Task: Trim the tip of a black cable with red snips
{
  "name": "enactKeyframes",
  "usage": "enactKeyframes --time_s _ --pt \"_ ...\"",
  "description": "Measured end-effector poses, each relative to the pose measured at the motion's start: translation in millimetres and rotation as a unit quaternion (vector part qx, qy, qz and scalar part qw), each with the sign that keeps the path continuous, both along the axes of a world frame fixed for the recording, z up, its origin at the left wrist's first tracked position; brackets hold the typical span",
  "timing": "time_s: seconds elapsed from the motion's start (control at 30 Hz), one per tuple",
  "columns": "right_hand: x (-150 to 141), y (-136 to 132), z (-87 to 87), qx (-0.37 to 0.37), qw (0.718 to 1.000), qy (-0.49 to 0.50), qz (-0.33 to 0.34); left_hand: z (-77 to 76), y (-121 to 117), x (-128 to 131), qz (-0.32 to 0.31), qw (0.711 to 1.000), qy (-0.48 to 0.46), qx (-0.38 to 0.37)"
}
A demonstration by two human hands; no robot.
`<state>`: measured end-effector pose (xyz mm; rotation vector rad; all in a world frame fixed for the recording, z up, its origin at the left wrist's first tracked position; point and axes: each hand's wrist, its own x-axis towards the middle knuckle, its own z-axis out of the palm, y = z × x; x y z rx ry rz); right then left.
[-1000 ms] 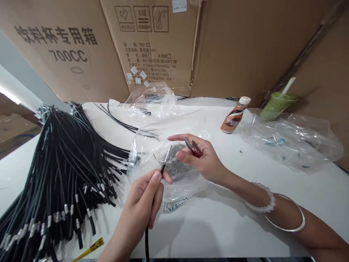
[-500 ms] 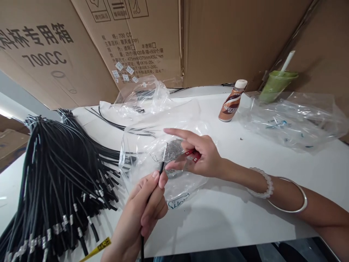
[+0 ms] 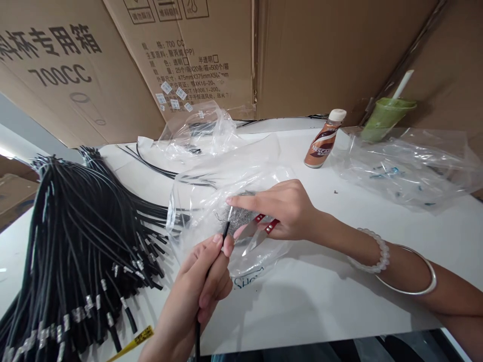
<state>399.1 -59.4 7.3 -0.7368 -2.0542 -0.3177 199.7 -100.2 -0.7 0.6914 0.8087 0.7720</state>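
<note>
The left hand (image 3: 206,281) is closed round a black cable (image 3: 225,232), its pale end standing up past the thumb, above the bag (image 3: 247,264) on the middle of the counter (image 3: 320,306). The right hand (image 3: 292,211) grips red-handled snips (image 3: 270,226), blades apart and angled toward the near edge, while its index finger reaches out to the cable's pale end. This handling would go best with the cable pinched close below that end so that it cannot bend or roll, the finger meeting it lightly, and the open blades kept clear of the left thumb. A slack pinch could let the end swing away

Whether the fingertip presses on the pale end or only lies in front of it cannot be told. The right palm hides part of the snips' handles, the clear film blurs the fine wire tangle (image 3: 238,217), and the cable's lower length is cut off by the picture's bottom. Toward the counter's left edge, the dense bundle of cables (image 3: 71,226) is also cropped
</note>
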Motion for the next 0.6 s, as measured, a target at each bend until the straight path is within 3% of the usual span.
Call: enactKeyframes --time_s 0.07,0.2,0.43,0.6 --pt "0.5 1.2 1.9 0.024 1.000 -0.014 0.013 -1.8 -0.1 -0.8 0.007 1.000 -0.004 -0.006" --pt "-6.0 0.3 -4.5 -0.012 0.998 0.032 0.057 2.4 -0.6 0.0 0.015 1.000 0.000 -0.024" --pt "-18.1 -6.2 -15.4 -0.165 0.965 0.154 0.135 2.9 -2.4 -0.6 0.041 0.996 -0.048 -0.057" --pt "-25.1 -13.4 -10.4 -0.305 0.922 0.223 0.086 7.2 -0.7 5.8 0.034 0.997 -0.029 -0.070"
